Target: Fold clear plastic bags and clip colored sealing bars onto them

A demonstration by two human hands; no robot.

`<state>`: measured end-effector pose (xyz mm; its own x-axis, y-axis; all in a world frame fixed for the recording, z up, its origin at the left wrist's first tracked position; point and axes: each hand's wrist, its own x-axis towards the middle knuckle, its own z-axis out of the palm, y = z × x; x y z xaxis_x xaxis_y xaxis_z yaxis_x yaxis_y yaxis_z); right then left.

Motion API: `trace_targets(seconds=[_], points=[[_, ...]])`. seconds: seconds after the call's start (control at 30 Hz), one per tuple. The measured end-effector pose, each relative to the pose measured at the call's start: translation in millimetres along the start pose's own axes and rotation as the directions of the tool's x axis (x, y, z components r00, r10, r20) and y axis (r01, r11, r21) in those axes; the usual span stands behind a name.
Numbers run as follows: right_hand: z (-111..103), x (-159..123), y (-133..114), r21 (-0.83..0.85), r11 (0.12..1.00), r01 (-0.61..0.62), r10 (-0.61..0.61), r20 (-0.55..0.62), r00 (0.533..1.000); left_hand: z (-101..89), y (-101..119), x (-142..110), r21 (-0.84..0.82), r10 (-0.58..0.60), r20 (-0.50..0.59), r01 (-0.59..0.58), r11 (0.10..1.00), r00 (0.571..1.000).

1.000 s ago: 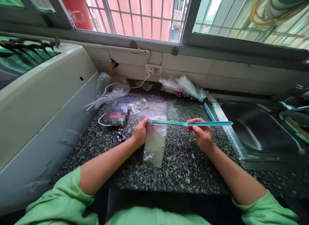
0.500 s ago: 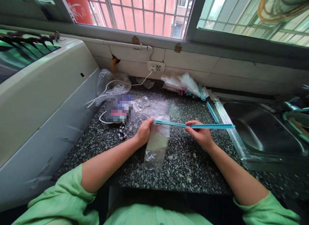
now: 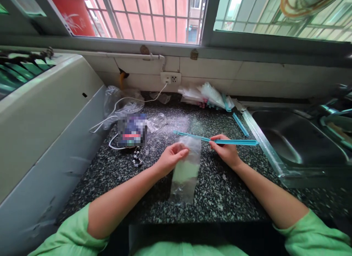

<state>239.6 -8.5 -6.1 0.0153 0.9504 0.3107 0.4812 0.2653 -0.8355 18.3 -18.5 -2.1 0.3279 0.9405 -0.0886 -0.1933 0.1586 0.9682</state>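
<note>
My left hand (image 3: 174, 157) pinches the upper part of a clear plastic bag (image 3: 185, 175), which hangs over the counter with something pale green showing through it. My right hand (image 3: 227, 149) grips a long light-blue bag sealing clip (image 3: 236, 142) near its middle. One thin strip of the clip points left, passing by the bag's top edge; the other, thicker strip points right toward the sink. Whether the left strip lies behind or inside the bag's mouth I cannot tell. A second, shorter blue clip (image 3: 240, 124) lies on the counter beyond my right hand.
On the speckled counter (image 3: 220, 197), a blurred-out packet (image 3: 132, 129) sits left, beside a white cable (image 3: 125, 99) and a beaded strap (image 3: 136, 157). Bagged clips (image 3: 210, 94) lie by the wall. A steel sink (image 3: 291, 138) is at right, a stove (image 3: 55, 98) at left.
My left hand has let go of the clip's left end and moved down and right onto the bag. The bag has shifted slightly right. The right hand keeps its hold.
</note>
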Motion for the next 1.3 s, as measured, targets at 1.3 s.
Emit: trace_targets(seconds=[1.3], points=[[11, -23, -19, 0.079, 0.997, -0.016, 0.007, 0.112, 0.994, 3.2, -4, 3, -0.326, -0.263, -0.048, 0.234, 0.916, 0.964]])
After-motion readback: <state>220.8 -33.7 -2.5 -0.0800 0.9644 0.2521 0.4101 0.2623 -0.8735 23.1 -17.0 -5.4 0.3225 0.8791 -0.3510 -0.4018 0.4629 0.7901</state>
